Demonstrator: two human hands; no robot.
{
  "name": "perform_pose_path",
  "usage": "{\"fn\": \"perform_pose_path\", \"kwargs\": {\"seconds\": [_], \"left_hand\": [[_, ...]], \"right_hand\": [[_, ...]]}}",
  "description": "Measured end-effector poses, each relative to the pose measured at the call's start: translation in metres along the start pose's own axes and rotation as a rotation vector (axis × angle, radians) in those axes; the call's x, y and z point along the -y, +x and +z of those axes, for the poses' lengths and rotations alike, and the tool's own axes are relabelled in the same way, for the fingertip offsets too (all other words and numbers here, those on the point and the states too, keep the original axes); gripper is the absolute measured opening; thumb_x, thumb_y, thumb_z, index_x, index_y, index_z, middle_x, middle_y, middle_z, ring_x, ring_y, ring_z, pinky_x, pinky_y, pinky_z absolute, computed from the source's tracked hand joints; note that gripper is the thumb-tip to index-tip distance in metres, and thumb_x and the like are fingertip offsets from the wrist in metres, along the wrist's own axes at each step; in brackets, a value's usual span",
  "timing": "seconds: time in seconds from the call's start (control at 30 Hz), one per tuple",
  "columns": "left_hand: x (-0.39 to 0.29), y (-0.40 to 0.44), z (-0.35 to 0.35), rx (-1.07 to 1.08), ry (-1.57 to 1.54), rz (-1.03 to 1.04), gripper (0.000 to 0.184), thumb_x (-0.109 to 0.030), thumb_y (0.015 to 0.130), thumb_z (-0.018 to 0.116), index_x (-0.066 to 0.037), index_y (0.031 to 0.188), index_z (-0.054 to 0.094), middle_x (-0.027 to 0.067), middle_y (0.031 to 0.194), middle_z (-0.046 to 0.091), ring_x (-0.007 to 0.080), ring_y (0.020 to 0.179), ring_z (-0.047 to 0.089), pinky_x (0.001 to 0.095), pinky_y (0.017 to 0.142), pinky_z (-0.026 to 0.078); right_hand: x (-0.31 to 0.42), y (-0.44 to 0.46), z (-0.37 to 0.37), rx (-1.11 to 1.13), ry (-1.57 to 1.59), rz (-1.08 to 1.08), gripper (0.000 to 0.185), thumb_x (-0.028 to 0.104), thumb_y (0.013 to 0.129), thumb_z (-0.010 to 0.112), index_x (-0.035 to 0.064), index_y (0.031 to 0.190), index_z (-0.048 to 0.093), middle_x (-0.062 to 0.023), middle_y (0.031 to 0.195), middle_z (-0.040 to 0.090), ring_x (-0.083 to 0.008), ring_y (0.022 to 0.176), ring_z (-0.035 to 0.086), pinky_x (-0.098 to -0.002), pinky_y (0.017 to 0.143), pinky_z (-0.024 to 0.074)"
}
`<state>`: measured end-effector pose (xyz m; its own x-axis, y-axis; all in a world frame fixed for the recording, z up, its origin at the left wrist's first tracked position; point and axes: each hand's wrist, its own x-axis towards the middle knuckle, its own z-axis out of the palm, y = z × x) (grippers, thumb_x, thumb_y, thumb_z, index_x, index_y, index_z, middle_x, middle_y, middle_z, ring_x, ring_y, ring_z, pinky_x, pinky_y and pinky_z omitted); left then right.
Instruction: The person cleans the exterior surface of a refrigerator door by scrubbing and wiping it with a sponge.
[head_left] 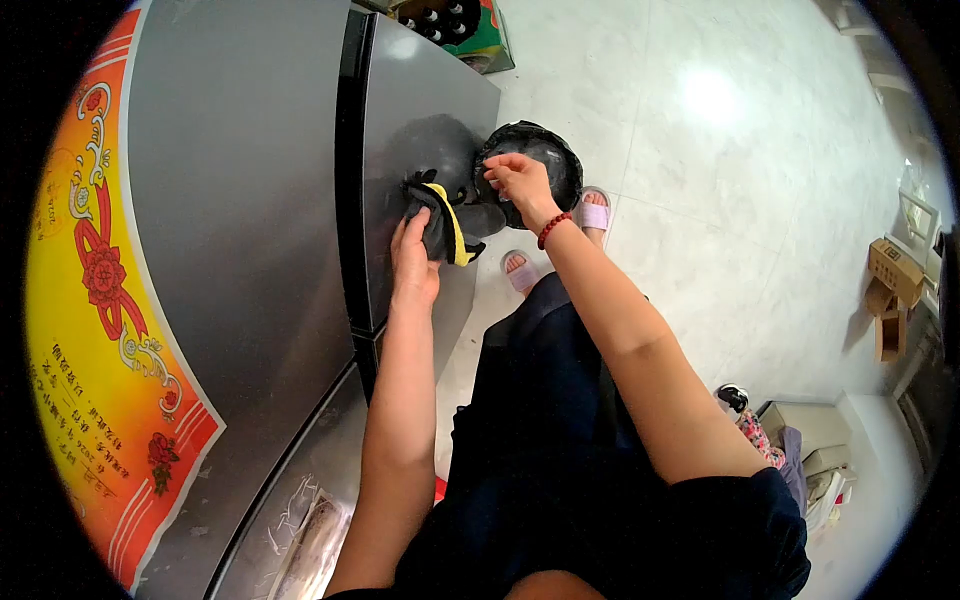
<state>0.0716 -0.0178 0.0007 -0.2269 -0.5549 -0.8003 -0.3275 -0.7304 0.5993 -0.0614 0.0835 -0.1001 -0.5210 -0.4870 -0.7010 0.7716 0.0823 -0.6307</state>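
Observation:
My left hand [415, 255] is wrapped round a dark grey and black item with a yellow band [455, 225], held close to the grey refrigerator door [420, 100]. What the item is, I cannot make out. Over a round black bin with a black liner [550, 160] is my right hand [523, 185], its fingertips drawn together. Anything between those fingertips is too small to name. A red bead bracelet [553, 231] circles my right wrist.
At the top, a green box with dark bottles [490, 40] stands beside the refrigerator. My feet in pink slippers [596, 212] are close to the bin. Cardboard boxes [893, 275] lie at the far right. Another person's patterned clothing [757, 437] shows at the lower right.

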Motion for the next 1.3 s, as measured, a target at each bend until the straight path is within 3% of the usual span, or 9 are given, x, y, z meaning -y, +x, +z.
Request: {"fn": "perform_pose_path", "kwargs": {"seconds": [0.33, 0.43, 0.53, 0.73, 0.83, 1.03, 1.13, 1.23, 1.3], "left_hand": [[0.013, -0.002, -0.012, -0.018, 0.002, -0.018, 0.035, -0.025, 0.084, 0.061, -0.014, 0.117, 0.055, 0.0018, 0.111, 0.059, 0.0165, 0.103, 0.055, 0.0385, 0.085, 0.043], [0.016, -0.002, -0.016, -0.016, 0.005, -0.019, 0.036, -0.025, 0.084, 0.061, -0.014, 0.118, 0.055, 0.0015, 0.112, 0.058, 0.0164, 0.103, 0.055, 0.0385, 0.087, 0.042], [0.019, -0.005, -0.017, -0.04, 0.035, -0.03, 0.037, -0.026, 0.084, 0.061, -0.014, 0.118, 0.054, 0.0015, 0.114, 0.057, 0.0163, 0.105, 0.053, 0.0386, 0.089, 0.04], [0.023, -0.006, -0.022, -0.025, 0.032, -0.038, 0.038, -0.026, 0.084, 0.062, -0.014, 0.119, 0.054, 0.0016, 0.116, 0.056, 0.0164, 0.106, 0.052, 0.04, 0.091, 0.038], [0.023, -0.007, -0.023, -0.05, 0.068, -0.045, 0.039, -0.026, 0.083, 0.063, -0.014, 0.119, 0.054, 0.0014, 0.115, 0.056, 0.0165, 0.105, 0.053, 0.0401, 0.09, 0.039], [0.024, -0.01, -0.025, -0.029, 0.02, -0.007, 0.039, -0.027, 0.082, 0.063, -0.014, 0.118, 0.054, 0.0013, 0.114, 0.057, 0.0169, 0.103, 0.054, 0.0409, 0.088, 0.041], [0.023, -0.009, -0.027, -0.044, 0.023, -0.025, 0.038, -0.026, 0.083, 0.062, -0.014, 0.117, 0.055, 0.001, 0.111, 0.058, 0.0171, 0.102, 0.055, 0.0398, 0.087, 0.042], [0.024, -0.009, -0.028, -0.013, 0.01, -0.023, 0.032, -0.024, 0.084, 0.059, -0.015, 0.113, 0.055, 0.0024, 0.115, 0.057, 0.0192, 0.109, 0.052, 0.0454, 0.094, 0.036], [0.031, -0.003, -0.034, -0.03, -0.042, -0.045, 0.031, -0.024, 0.085, 0.056, -0.014, 0.114, 0.055, 0.0035, 0.118, 0.056, 0.0199, 0.113, 0.051, 0.0449, 0.095, 0.036]], "right_hand": [[-0.036, 0.005, -0.026, -0.231, -0.343, -0.101, 0.018, 0.017, 0.078, 0.068, 0.0021, 0.071, 0.06, -0.0015, 0.064, 0.059, -0.0096, 0.058, 0.054, -0.0255, 0.055, 0.045], [-0.055, 0.016, -0.031, -0.198, -0.253, -0.166, 0.013, 0.016, 0.08, 0.067, 0.003, 0.078, 0.063, -0.0012, 0.065, 0.059, -0.0097, 0.058, 0.054, -0.0251, 0.056, 0.0455], [-0.034, -0.005, -0.022, -0.185, 0.016, -0.118, 0.011, 0.012, 0.083, 0.063, 0.0025, 0.086, 0.066, -0.0009, 0.065, 0.059, -0.01, 0.059, 0.054, -0.0241, 0.056, 0.0462], [-0.023, -0.016, -0.03, -0.13, 0.065, 0.074, 0.014, 0.008, 0.084, 0.059, -0.0004, 0.094, 0.064, -0.0016, 0.073, 0.061, -0.0098, 0.066, 0.055, -0.0228, 0.062, 0.0465], [-0.035, -0.009, -0.036, -0.167, -0.147, 0.01, 0.015, 0.007, 0.083, 0.06, -0.0005, 0.095, 0.063, -0.0008, 0.074, 0.06, -0.0097, 0.064, 0.054, -0.0228, 0.061, 0.0449], [-0.04, -0.018, -0.021, -0.191, 0.051, -0.214, 0.018, 0.01, 0.082, 0.062, 0.0042, 0.099, 0.062, 0.0008, 0.07, 0.058, -0.0097, 0.062, 0.053, -0.0239, 0.059, 0.0431], [-0.035, -0.02, -0.031, -0.053, 0.029, 0.032, 0.021, 0.015, 0.084, 0.063, 0.0057, 0.102, 0.062, -0.0043, 0.081, 0.063, -0.0107, 0.072, 0.057, -0.025, 0.068, 0.0462], [-0.031, -0.031, -0.014, 0.041, -0.148, -0.174, 0.026, 0.021, 0.086, 0.062, 0.006, 0.108, 0.062, -0.008, 0.091, 0.065, -0.0119, 0.081, 0.059, -0.0257, 0.074, 0.0474], [-0.027, -0.041, 0.014, 0.114, -0.283, -0.492, 0.03, 0.02, 0.086, 0.059, 0.0074, 0.114, 0.06, -0.0113, 0.101, 0.065, -0.022, 0.092, 0.061, -0.0314, 0.083, 0.0464]]}}
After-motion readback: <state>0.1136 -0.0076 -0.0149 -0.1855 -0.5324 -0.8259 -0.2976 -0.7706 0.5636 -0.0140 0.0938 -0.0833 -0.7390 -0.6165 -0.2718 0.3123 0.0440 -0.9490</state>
